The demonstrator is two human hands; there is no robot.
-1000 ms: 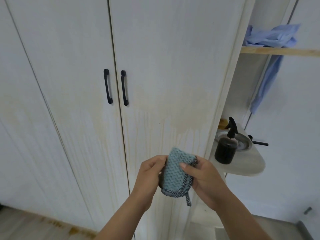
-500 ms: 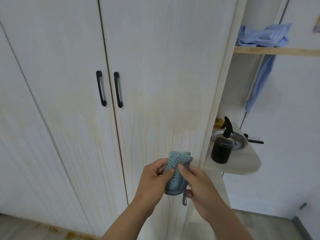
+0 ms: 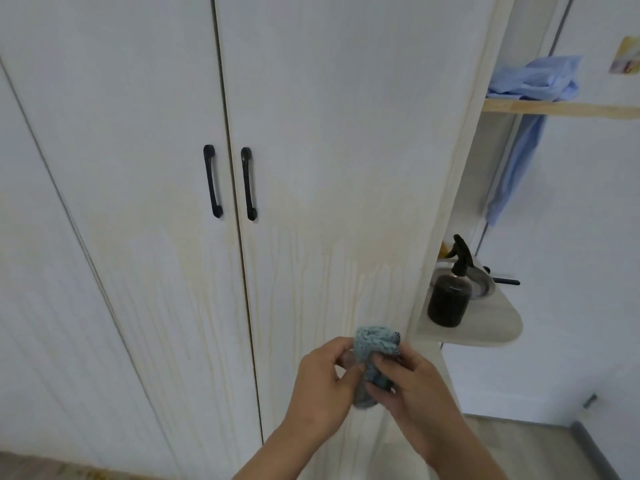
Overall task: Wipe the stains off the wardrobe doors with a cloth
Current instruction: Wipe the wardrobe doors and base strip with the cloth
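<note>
A teal knitted cloth point(image 3: 372, 348) is bunched between both hands in front of the lower wardrobe. My left hand point(image 3: 322, 386) grips its left side and my right hand point(image 3: 408, 379) pinches its right side. The white wardrobe doors point(image 3: 329, 150) are closed, with two black handles point(image 3: 230, 183) at the centre seam. Yellowish drip stains point(image 3: 311, 289) run down both middle doors from handle height to the bottom. The hands hold the cloth just off the right door's surface.
To the right of the wardrobe a rounded shelf point(image 3: 498, 330) carries a dark spray bottle point(image 3: 450, 292) and a metal pan point(image 3: 481, 282). A blue garment point(image 3: 530, 88) hangs over a wooden shelf above. Wooden floor shows at the bottom corners.
The cloth was held flat and wide; both hands have since folded and bunched it into a smaller wad. The view has shifted slightly.
</note>
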